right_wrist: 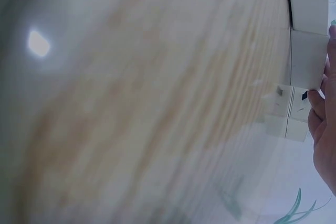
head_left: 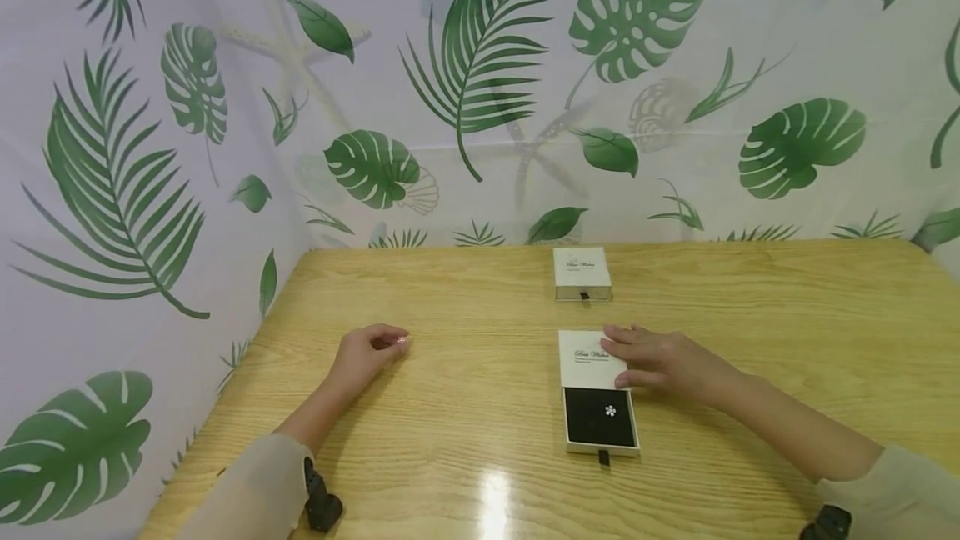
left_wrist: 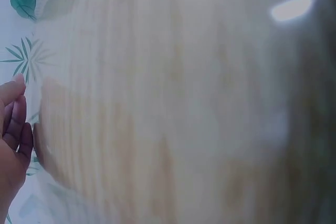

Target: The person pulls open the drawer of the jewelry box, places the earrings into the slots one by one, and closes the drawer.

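Observation:
In the head view my left hand [head_left: 369, 353] is held over the left part of the table, thumb and forefinger pinching a small, shiny pinkish piece [head_left: 402, 340] too tiny to make out. A white slide-out jewelry box [head_left: 588, 357] lies before me, its drawer pulled partway toward me. On the drawer's black pad [head_left: 587, 430] sits a silvery flower-shaped ornament [head_left: 611, 411]. Fairly straight fingers of my right hand [head_left: 663, 361] touch the right side of the box's sleeve. The left wrist view shows the left hand [left_wrist: 13, 135] only at its edge; the pinched piece is not visible there.
Behind the open box stands a second white box [head_left: 582, 273], closed, with a black pull tab. The wooden table [head_left: 450, 440] ends at a leaf-patterned cloth [head_left: 480, 107] at the back and left.

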Action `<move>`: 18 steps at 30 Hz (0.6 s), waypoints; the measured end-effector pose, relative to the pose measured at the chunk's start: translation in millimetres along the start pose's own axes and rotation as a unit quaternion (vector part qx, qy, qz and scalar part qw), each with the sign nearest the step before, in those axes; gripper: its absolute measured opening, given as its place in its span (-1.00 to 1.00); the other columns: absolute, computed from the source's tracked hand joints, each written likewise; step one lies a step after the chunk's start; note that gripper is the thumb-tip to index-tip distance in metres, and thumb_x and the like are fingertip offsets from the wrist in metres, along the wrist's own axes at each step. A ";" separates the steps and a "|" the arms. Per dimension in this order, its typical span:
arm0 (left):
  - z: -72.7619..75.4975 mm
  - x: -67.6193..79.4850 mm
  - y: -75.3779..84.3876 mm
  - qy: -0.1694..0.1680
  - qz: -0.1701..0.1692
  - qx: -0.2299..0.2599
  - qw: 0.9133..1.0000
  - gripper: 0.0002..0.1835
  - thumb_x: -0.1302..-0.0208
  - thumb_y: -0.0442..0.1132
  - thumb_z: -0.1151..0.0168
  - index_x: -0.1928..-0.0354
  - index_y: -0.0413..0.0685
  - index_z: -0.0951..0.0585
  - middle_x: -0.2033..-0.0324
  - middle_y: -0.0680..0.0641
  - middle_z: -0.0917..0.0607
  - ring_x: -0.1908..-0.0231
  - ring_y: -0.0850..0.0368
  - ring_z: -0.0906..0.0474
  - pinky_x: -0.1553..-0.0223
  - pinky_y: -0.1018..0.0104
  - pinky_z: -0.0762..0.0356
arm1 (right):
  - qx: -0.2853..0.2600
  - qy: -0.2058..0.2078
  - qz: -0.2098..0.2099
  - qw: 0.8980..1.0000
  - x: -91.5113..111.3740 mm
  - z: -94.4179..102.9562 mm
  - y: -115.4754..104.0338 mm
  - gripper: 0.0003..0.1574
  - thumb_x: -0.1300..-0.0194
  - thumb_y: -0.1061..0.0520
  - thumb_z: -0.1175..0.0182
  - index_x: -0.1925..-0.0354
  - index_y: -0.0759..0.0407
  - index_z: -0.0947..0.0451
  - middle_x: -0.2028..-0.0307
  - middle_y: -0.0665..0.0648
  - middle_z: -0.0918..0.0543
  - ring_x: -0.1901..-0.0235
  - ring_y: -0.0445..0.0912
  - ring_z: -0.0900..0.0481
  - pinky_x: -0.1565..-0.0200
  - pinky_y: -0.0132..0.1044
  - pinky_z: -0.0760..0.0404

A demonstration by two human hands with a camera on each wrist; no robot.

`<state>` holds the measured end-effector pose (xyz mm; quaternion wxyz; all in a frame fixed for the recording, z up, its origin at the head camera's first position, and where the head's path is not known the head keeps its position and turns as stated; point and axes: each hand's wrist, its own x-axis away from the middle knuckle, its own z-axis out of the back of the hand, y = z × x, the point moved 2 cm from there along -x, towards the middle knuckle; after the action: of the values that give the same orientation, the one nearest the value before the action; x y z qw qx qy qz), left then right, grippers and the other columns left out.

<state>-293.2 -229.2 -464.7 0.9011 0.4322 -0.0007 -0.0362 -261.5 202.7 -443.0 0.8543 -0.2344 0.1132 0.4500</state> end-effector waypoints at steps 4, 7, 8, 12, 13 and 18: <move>-0.3 0.4 -0.5 0.001 -0.004 -0.004 1.000 -0.74 -0.20 -0.15 -0.33 0.12 -0.11 -0.69 0.33 -0.01 -0.70 0.30 0.17 -0.56 0.22 0.34 -0.53 | -0.002 0.001 0.000 1.000 -0.5 0.1 -0.5 -0.34 -0.07 -0.01 -0.35 -0.12 0.25 -0.53 -0.12 0.32 -0.51 -0.03 0.28 -0.53 0.05 0.09 -0.53; -0.4 0.9 1.3 0.001 -0.008 -0.008 1.000 -0.75 -0.20 -0.15 -0.32 0.14 -0.11 -0.69 0.33 -0.01 -0.70 0.31 0.17 -0.57 0.22 0.33 -0.53 | 0.000 -0.001 -0.005 1.000 -0.4 0.4 -0.4 -0.34 -0.07 0.00 -0.36 -0.11 0.27 -0.54 -0.12 0.33 -0.52 -0.03 0.27 -0.53 0.04 0.09 -0.52; -0.5 1.4 1.9 -0.001 -0.009 -0.008 1.000 -0.75 -0.19 -0.15 -0.33 0.13 -0.11 -0.69 0.33 -0.01 -0.70 0.31 0.18 -0.57 0.22 0.33 -0.53 | 0.001 -0.002 -0.007 1.000 -0.2 0.2 -0.2 -0.34 -0.06 0.00 -0.36 -0.10 0.28 -0.54 -0.12 0.33 -0.52 -0.04 0.27 -0.53 0.03 0.09 -0.52; -0.7 3.6 5.1 -0.012 -0.020 -0.009 1.000 -0.72 -0.16 -0.18 -0.35 0.10 -0.12 -0.69 0.32 -0.01 -0.71 0.31 0.17 -0.59 0.22 0.35 -0.55 | 0.007 -0.003 -0.010 1.000 1.5 -1.0 1.6 -0.34 -0.05 0.02 -0.37 -0.10 0.28 -0.54 -0.11 0.32 -0.53 -0.04 0.26 -0.52 0.03 0.09 -0.52; -1.0 3.9 5.7 -0.013 -0.023 -0.009 1.000 -0.72 -0.15 -0.19 -0.36 0.10 -0.12 -0.69 0.31 -0.01 -0.71 0.30 0.17 -0.60 0.22 0.34 -0.56 | 0.007 -0.003 -0.009 1.000 1.7 -1.2 2.0 -0.34 -0.05 0.02 -0.38 -0.10 0.28 -0.54 -0.11 0.32 -0.53 -0.04 0.26 -0.52 0.03 0.09 -0.52; -2.2 4.9 8.9 -0.008 -0.025 -0.015 1.000 -0.74 -0.17 -0.20 -0.35 0.11 -0.10 -0.69 0.30 -0.01 -0.70 0.27 0.16 -0.60 0.18 0.29 -0.55 | 0.004 -0.003 -0.011 1.000 1.8 -0.9 1.8 -0.35 -0.05 0.03 -0.37 -0.10 0.27 -0.54 -0.11 0.33 -0.52 -0.04 0.28 -0.52 0.03 0.11 -0.51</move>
<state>-287.7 -222.3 -459.2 0.9060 0.4186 0.0036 -0.0624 -261.9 204.4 -445.1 0.8604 -0.2310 0.1095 0.4409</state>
